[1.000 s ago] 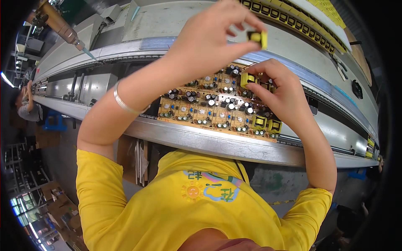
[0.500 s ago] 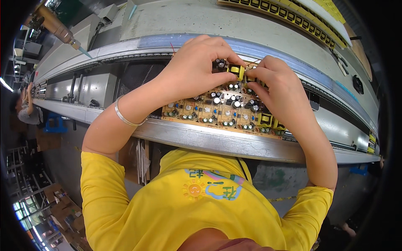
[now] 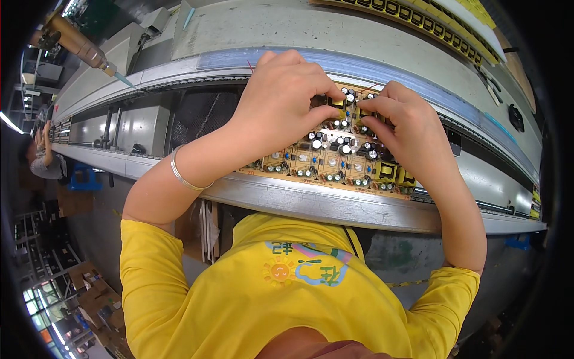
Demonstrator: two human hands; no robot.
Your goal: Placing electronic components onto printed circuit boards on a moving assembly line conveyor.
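A brown circuit board panel (image 3: 311, 174), crowded with capacitors and other small parts, lies across the conveyor rails before me. Near its far edge, my left hand (image 3: 291, 96) pinches a yellow-and-black transformer (image 3: 337, 103) between thumb and fingers, down at the board; the fingers hide much of it. Just to the right, my right hand (image 3: 412, 122) has thumb and forefinger closed around a second transformer (image 3: 360, 112), also partly covered. Another yellow transformer (image 3: 385, 173) sits on the panel's near right corner, with one more beside it.
A metal rail (image 3: 311, 209) runs along my side of the conveyor. Rows of yellow-and-black transformers (image 3: 412, 30) stand on the far bench at upper right, near pliers (image 3: 492, 90). A brown-handled tool (image 3: 84, 48) hangs at upper left. Another person (image 3: 45, 157) is at far left.
The left hand's transformer, earlier plainly visible between the fingers, now sits lower and more hidden at the board. My right hand stays beside it. The whole view has shifted slightly.
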